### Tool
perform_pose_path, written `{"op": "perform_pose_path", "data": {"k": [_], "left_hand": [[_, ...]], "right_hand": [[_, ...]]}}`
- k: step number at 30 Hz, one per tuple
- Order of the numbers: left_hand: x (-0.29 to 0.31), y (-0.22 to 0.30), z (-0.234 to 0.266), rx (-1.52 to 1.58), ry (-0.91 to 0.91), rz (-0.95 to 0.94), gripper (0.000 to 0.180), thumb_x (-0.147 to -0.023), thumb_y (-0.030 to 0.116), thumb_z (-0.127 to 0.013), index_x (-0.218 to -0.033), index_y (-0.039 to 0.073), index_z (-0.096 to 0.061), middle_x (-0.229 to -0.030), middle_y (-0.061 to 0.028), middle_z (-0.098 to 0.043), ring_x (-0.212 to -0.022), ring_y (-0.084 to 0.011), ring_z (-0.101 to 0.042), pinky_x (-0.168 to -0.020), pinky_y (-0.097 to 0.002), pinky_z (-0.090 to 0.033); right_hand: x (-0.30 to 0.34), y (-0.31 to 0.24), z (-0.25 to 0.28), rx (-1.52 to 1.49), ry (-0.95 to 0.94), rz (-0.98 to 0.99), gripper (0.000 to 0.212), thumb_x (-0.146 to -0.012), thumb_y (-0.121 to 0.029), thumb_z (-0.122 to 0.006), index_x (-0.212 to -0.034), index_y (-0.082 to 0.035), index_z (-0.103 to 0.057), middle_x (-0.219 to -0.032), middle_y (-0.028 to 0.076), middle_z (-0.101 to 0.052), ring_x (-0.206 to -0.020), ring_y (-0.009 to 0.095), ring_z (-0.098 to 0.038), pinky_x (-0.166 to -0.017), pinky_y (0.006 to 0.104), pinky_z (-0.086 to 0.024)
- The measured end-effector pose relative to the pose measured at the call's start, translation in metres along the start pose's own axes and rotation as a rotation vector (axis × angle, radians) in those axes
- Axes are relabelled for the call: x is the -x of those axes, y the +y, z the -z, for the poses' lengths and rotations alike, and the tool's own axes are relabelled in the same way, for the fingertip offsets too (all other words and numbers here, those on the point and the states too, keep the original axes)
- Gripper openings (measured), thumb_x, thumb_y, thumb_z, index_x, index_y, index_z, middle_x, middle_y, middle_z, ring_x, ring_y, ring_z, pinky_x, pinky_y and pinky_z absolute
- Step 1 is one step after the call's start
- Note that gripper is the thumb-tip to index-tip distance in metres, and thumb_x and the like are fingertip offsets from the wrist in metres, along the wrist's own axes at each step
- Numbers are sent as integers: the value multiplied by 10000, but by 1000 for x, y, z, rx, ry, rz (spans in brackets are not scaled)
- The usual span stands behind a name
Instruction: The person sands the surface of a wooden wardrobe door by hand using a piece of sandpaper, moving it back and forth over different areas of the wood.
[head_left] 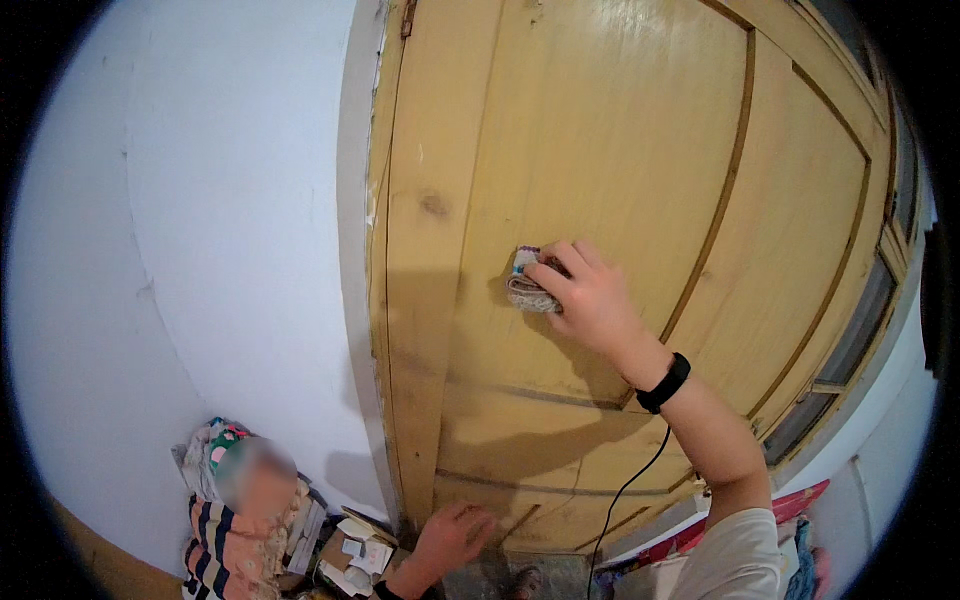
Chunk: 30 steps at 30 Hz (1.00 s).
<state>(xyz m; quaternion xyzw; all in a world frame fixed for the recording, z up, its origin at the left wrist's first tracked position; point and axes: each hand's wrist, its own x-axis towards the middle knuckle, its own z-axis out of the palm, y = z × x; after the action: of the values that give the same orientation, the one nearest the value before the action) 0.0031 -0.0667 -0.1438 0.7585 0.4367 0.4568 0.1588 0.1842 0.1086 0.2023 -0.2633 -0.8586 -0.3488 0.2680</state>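
My right hand [590,295] presses a folded patterned cloth [532,290] against the panel of a yellow wooden door [590,150]. Its fingers are wrapped over the cloth, and a black band circles that wrist. Low in the view, my left hand [452,540] hangs in front of the door's bottom part with its fingers loosely apart and nothing in them. A dark band shows at the left wrist too.
A white wall [230,200] runs along the left. At its foot lie piled fabrics [240,540] and an opened box [355,555] with small items. A black cable [625,490] hangs below my right arm. Reddish and blue things lie at lower right.
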Motion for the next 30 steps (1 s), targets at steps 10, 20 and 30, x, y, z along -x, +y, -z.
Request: {"op": "perform_pose_path", "data": {"k": [10, 20, 30], "left_hand": [[2, 0, -3, -10, -2, 54, 199, -928, 230, -826, -1078, 102, -801, -1119, -147, -766, -1027, -364, -747, -877, -465, -633], [1, -5, -3, -22, 24, 27, 193, -925, 203, -823, -1086, 98, -801, -1112, -143, -762, -1020, -356, -743, -892, -460, -624], [1, -1, -2, -22, 42, 1, 183, -930, 173, -818, -1088, 86, -785, -1081, -137, -741, -988, -354, -725, -857, -459, -617]], "right_hand": [[39, -22, -34, -30, -131, 73, 468, -782, -120, -764, -1239, -154, -669, -1216, 59, -610, -1138, 275, -629, -793, 407, -624], [52, -27, -47, -141, -135, 60, 489, -760, -81, -760, -1239, -138, -677, -1241, 84, -606, -1139, 320, -618, -863, 437, -609], [20, -2, -18, -114, 25, -63, 488, -750, -80, -821, -1209, -159, -677, -1212, 68, -622, -1132, 307, -626, -832, 454, -597]]}}
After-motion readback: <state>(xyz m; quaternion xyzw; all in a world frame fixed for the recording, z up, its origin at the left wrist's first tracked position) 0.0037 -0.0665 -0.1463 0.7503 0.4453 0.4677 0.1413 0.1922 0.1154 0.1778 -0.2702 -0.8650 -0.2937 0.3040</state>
